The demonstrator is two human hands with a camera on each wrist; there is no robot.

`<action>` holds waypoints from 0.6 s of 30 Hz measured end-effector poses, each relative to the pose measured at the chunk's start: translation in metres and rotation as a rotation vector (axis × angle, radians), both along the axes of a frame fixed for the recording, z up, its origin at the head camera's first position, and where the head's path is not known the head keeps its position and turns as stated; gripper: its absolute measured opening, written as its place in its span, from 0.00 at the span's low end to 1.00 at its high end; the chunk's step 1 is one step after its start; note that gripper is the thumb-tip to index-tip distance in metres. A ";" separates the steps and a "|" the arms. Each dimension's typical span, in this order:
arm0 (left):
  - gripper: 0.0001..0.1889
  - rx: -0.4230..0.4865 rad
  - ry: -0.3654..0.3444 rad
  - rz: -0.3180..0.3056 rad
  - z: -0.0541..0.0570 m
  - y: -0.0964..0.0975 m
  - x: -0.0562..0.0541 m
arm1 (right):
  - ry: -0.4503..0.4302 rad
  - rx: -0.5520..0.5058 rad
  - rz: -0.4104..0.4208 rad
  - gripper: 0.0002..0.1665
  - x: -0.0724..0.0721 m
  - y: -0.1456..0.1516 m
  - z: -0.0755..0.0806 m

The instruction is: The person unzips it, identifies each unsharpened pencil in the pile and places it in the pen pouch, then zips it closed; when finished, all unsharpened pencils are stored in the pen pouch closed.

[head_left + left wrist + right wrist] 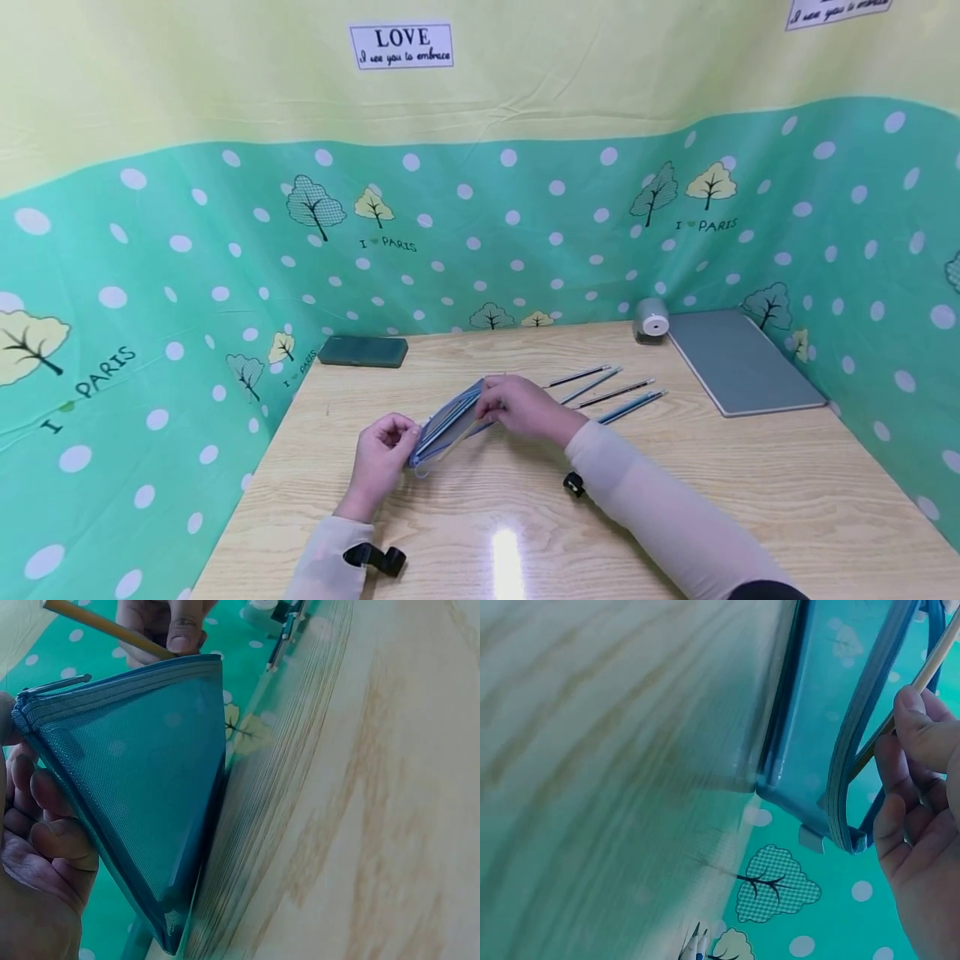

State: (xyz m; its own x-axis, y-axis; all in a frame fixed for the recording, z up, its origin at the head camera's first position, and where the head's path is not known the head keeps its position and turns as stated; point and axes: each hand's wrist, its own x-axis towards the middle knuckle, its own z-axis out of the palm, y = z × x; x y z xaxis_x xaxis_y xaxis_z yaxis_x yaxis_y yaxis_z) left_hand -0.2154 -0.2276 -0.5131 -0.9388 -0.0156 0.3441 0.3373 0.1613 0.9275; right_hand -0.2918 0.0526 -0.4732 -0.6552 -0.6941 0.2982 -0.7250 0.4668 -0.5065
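Observation:
A blue mesh zipper pouch (451, 414) stands tilted over the table with its zip open, and slim sticks show inside it. My left hand (378, 458) grips the pouch's near left corner, by the zip end in the left wrist view. Between thumb and fingers, my right hand (525, 408) pinches a yellow pencil (105, 628) at the pouch's mouth. In the right wrist view the pencil slants, its lower part inside the pouch opening. Beyond the right hand, several dark and blue pencils (615, 393) lie on the table.
A dark green case (363, 352) lies at the back left. At the back right are a small white-and-grey device with a hole, like a pencil sharpener (651, 321), and a flat grey board (742, 362). A patterned cloth (517, 217) hangs around the wooden table (675, 483).

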 end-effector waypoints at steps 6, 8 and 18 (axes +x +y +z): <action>0.06 0.015 -0.001 -0.013 0.001 0.002 0.001 | 0.187 0.078 -0.020 0.07 0.001 -0.006 -0.003; 0.06 0.017 -0.004 -0.013 0.001 0.002 0.000 | 0.256 0.100 -0.030 0.07 0.001 -0.008 -0.004; 0.05 -0.011 -0.022 -0.006 0.001 0.002 0.001 | 0.351 0.144 -0.079 0.09 -0.001 -0.016 -0.011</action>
